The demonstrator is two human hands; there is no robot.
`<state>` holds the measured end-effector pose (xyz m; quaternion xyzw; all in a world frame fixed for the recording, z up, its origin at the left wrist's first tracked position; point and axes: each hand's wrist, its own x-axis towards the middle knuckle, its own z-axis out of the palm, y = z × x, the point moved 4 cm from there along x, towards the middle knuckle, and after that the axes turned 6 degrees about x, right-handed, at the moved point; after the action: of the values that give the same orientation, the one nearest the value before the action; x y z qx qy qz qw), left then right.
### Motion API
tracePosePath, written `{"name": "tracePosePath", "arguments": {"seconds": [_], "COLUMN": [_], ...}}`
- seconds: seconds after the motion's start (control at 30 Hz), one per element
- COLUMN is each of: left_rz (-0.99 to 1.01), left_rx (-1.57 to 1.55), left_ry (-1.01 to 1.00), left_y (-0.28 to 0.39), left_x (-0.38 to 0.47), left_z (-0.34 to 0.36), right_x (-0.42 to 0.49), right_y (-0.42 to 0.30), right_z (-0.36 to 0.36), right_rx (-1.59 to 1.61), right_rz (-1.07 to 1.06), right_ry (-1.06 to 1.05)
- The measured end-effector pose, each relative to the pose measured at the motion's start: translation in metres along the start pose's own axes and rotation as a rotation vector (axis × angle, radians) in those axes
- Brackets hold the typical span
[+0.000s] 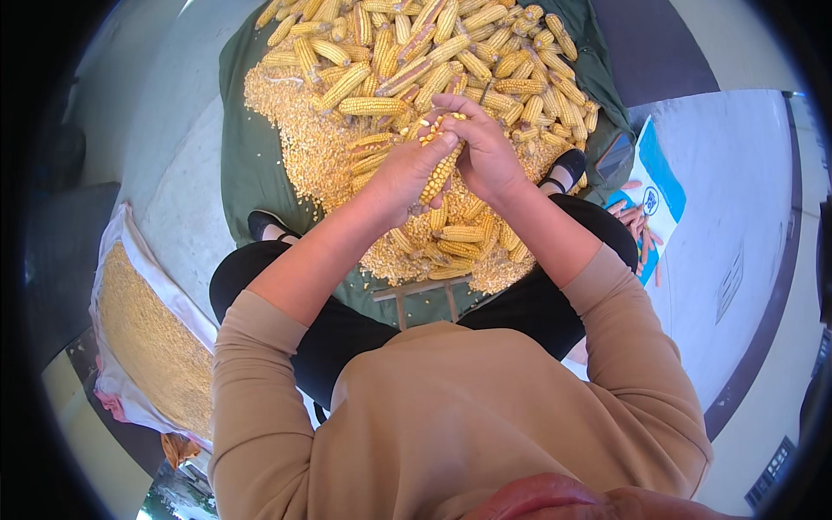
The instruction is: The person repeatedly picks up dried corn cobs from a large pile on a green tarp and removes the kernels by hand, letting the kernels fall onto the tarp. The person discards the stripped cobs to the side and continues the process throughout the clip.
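Note:
A dried ear of corn (441, 177) is held between both hands, tilted, its upper end showing loosened kernels. My left hand (411, 170) wraps the ear from the left, thumb laid along it. On the upper right, my right hand (486, 148) has its fingers closed about the top of the ear; part of the ear is hidden behind the fingers. Beyond the hands lies a heap of yellow corn ears (442, 52). Loose kernels (312, 146) spread to the left of the heap, and more ears (461, 244) lie below the hands.
A green cloth (250, 149) lies under the corn. To the right, bare cobs (640, 227) rest on a blue-and-white sack (660, 179), near a phone-like flat object (613, 157). A sheet of grain (146, 325) lies at left. A wooden frame (422, 288) stands between my legs.

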<state>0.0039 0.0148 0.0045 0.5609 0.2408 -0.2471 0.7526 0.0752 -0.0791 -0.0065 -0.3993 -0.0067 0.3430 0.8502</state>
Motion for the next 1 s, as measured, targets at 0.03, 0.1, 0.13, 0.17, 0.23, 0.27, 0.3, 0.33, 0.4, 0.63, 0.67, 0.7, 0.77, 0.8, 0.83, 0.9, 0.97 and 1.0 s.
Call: {"name": "tracePosePath", "arguments": {"seconds": [0.03, 0.1, 0.13, 0.17, 0.23, 0.27, 0.3, 0.33, 0.4, 0.63, 0.67, 0.7, 0.77, 0.8, 0.83, 0.9, 0.97, 1.0], "left_rz": [-0.009, 0.022, 0.064, 0.106, 0.024, -0.014, -0.04, -0.065, -0.058, 0.025, 0.052, 0.026, -0.024, -0.009, 0.005, 0.028, 0.043, 0.06], "left_rx": [0.004, 0.006, 0.004, 0.002, -0.002, -0.006, -0.05, -0.094, -0.141, -0.089, -0.099, -0.099, -0.102, -0.101, -0.1, -0.097, -0.1, -0.087], "left_ry": [0.007, 0.003, -0.012, -0.029, -0.039, -0.042, -0.048, -0.054, -0.033, -0.017, -0.059, -0.074, -0.1, -0.096, -0.092, -0.074, -0.025, -0.016], "left_y": [-0.001, -0.005, -0.011, -0.011, -0.013, -0.012, -0.013, -0.014, -0.005, -0.001, -0.003, -0.007, -0.013, -0.013, -0.013, -0.01, -0.007, -0.005], "left_x": [0.0, 0.002, 0.007, 0.009, 0.008, 0.006, 0.008, 0.012, 0.007, 0.0, 0.001, 0.003, 0.009, 0.009, 0.008, 0.007, 0.005, 0.003], "left_z": [0.001, 0.001, -0.001, 0.0, -0.001, -0.002, -0.004, -0.006, -0.005, 0.0, 0.0, -0.001, -0.002, -0.002, -0.001, 0.002, 0.001, -0.001], "right_x": [0.0, -0.002, -0.002, -0.003, -0.003, -0.001, 0.001, 0.003, -0.001, -0.002, -0.003, -0.004, -0.005, -0.004, -0.004, 0.004, 0.005, 0.002], "right_y": [0.002, 0.008, 0.01, 0.012, 0.013, 0.012, 0.011, 0.009, 0.001, 0.012, 0.014, 0.017, 0.016, 0.013, 0.012, 0.012, 0.008, 0.005], "right_z": [-0.002, -0.004, -0.004, -0.003, -0.002, -0.002, -0.003, -0.003, 0.006, -0.002, -0.002, -0.002, -0.003, 0.0, 0.0, -0.013, -0.014, -0.007], "right_rx": [-0.029, -0.065, -0.083, -0.082, -0.081, -0.073, -0.065, -0.057, 0.005, -0.072, -0.099, -0.126, -0.178, -0.202, -0.227, -0.078, 0.018, 0.039], "right_rz": [-0.025, -0.042, -0.051, -0.044, -0.031, -0.03, -0.029, -0.028, 0.012, -0.055, -0.06, -0.065, -0.026, 0.019, 0.064, -0.012, -0.043, -0.036], "right_ry": [-0.005, 0.044, 0.069, 0.095, 0.147, 0.153, 0.158, 0.163, 0.071, 0.044, 0.089, 0.134, 0.236, 0.293, 0.349, 0.271, 0.183, 0.134]}}
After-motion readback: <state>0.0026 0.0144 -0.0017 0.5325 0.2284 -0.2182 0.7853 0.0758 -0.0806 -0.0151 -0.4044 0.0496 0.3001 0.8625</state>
